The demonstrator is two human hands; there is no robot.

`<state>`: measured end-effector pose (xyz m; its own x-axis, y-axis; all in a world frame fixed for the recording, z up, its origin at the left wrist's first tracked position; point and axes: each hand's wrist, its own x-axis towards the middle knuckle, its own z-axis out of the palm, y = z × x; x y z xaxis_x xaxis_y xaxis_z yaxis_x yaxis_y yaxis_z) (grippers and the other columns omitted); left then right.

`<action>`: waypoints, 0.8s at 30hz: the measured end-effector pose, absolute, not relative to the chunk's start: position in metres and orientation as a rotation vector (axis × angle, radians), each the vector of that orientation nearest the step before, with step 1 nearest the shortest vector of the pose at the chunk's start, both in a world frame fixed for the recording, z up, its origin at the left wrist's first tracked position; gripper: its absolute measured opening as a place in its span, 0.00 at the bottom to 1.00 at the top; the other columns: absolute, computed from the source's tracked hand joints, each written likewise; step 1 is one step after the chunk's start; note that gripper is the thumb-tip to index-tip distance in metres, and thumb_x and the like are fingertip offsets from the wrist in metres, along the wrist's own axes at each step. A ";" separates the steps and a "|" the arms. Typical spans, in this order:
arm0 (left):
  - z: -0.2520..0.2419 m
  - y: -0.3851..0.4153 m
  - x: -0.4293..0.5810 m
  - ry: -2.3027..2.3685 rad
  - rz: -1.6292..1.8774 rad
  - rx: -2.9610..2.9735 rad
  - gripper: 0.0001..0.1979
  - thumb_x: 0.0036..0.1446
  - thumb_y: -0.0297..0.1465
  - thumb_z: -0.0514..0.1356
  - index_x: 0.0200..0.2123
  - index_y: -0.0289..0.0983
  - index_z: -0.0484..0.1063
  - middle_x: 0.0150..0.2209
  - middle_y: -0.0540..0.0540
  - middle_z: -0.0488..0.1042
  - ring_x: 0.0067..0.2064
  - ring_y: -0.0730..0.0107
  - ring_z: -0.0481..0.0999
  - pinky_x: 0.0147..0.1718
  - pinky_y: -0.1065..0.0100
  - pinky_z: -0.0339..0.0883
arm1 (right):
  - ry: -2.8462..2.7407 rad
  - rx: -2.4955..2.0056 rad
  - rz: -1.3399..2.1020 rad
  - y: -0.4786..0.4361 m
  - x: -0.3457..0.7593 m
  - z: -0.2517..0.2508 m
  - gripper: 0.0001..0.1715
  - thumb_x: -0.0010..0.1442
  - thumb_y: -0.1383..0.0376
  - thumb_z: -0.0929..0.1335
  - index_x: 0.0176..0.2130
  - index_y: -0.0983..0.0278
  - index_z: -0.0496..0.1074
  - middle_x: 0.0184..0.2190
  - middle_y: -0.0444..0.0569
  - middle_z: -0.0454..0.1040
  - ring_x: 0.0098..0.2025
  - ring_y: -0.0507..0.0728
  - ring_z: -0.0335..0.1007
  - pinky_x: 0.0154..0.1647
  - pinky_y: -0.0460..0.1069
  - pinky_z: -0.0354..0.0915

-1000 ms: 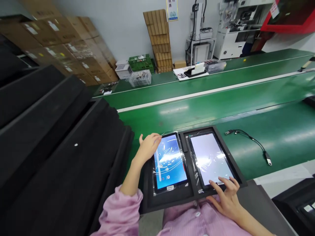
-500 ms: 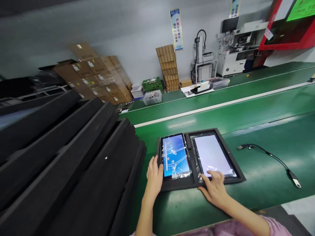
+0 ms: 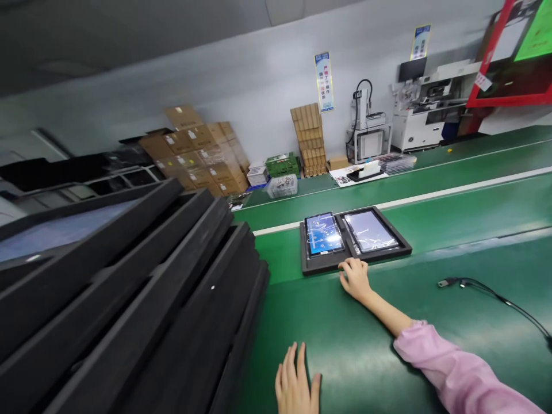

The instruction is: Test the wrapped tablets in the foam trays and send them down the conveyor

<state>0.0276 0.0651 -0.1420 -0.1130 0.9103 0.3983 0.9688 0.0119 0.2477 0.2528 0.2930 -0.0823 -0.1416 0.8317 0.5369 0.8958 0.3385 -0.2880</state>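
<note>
A black foam tray point(image 3: 322, 264) lies on the green bench with two compartments. On its left side sits a tablet point(image 3: 323, 234) with a lit blue home screen. A second tablet point(image 3: 371, 231) with a pale, whitish screen rests in the right compartment. Clear film glints on both. My right hand point(image 3: 356, 280) is at the tray's near edge, fingers bent against it and thumb apart, not wrapped round anything. Low in the view, my left hand point(image 3: 296, 382) is open above the bench with fingers stretched out, holding nothing.
A tall stack of black foam trays point(image 3: 172, 305) leans at the left. A short black cable point(image 3: 487, 287) lies at the right. Across the bench runs a white strip point(image 3: 457, 191); beyond it stand a clear plastic box point(image 3: 282, 186), a green crate point(image 3: 282, 165) and cardboard boxes point(image 3: 207, 155).
The tray with both tablets has moved away across the bench, towards the white strip. My left hand has left the tray's side and come back near me. My right hand stays at its near edge.
</note>
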 end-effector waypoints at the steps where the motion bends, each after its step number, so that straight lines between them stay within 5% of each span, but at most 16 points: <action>1: -0.141 0.066 0.028 -2.149 -0.651 -1.988 0.26 0.66 0.37 0.49 0.67 0.47 0.63 0.62 0.39 0.70 0.62 0.48 0.70 0.58 0.47 0.65 | -1.939 -1.560 -0.124 0.301 0.262 -0.082 0.14 0.61 0.67 0.64 0.43 0.61 0.77 0.43 0.53 0.70 0.45 0.60 0.60 0.50 0.55 0.52; 6: -0.138 0.071 0.028 -2.170 -0.488 -1.953 0.23 0.67 0.35 0.50 0.62 0.40 0.70 0.60 0.38 0.71 0.59 0.50 0.71 0.55 0.51 0.65 | -1.660 -1.868 -0.091 0.367 0.334 -0.063 0.22 0.63 0.65 0.62 0.52 0.61 0.77 0.54 0.62 0.65 0.52 0.67 0.55 0.51 0.61 0.51; 13: -0.132 0.102 0.027 -2.332 -0.506 -1.929 0.26 0.66 0.39 0.49 0.64 0.39 0.67 0.59 0.36 0.71 0.58 0.49 0.71 0.56 0.50 0.63 | -1.535 -1.890 -0.038 0.396 0.418 -0.056 0.19 0.62 0.64 0.63 0.44 0.56 0.82 0.50 0.57 0.68 0.50 0.65 0.54 0.52 0.60 0.51; 20: -0.069 0.289 0.063 -2.704 -0.661 -1.930 0.30 0.68 0.41 0.43 0.67 0.34 0.57 0.66 0.29 0.61 0.65 0.48 0.65 0.62 0.43 0.57 | -1.444 -1.764 -0.071 0.377 0.442 -0.080 0.21 0.62 0.62 0.62 0.28 0.62 0.81 0.47 0.58 0.69 0.50 0.65 0.56 0.51 0.59 0.55; 24: -0.042 0.412 0.093 -2.539 -0.741 -2.103 0.30 0.69 0.46 0.45 0.69 0.40 0.53 0.72 0.34 0.53 0.72 0.49 0.52 0.66 0.42 0.49 | -1.361 -1.692 -0.118 0.384 0.447 -0.088 0.20 0.59 0.61 0.64 0.22 0.62 0.78 0.49 0.58 0.69 0.51 0.67 0.55 0.52 0.61 0.55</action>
<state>0.0931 0.4122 -0.0419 -0.2081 0.9737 0.0924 0.8706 0.1413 0.4713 0.4467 0.3838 -0.0879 0.3811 0.7189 0.5813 0.8082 0.0464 -0.5871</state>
